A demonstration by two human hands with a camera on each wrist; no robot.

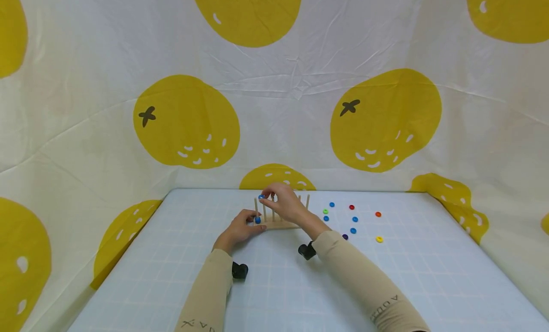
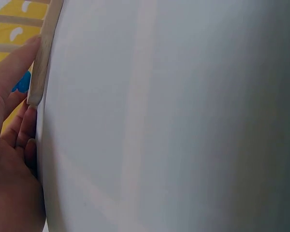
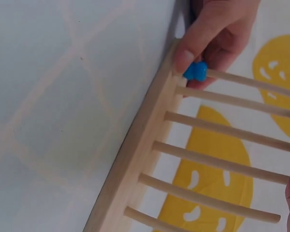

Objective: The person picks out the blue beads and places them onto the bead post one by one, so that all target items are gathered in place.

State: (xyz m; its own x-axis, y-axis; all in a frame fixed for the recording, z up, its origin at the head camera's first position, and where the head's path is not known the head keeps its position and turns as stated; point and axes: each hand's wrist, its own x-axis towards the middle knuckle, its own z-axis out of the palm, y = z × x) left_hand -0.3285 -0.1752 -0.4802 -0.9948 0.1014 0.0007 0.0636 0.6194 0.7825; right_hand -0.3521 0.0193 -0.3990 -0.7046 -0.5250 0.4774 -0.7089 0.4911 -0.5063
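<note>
Person's L hand (image 1: 240, 228) & R hand (image 1: 286, 204) are bare from fingers to wrist. Behind the fingers, past ea. wrist: long beige sleeves, i.e. L sleeve (image 1: 206, 291) & R sleeve (image 1: 358, 275), R one w/ a few soft folds. Farther back from the fingers, both carry dk letter-like print (image 1: 388, 303), too small to read. Blk rounded wrist cams, L cam (image 1: 240, 271) & R cam (image 1: 307, 250), sit behind the fingers, inner side of ea. forearm.
</note>
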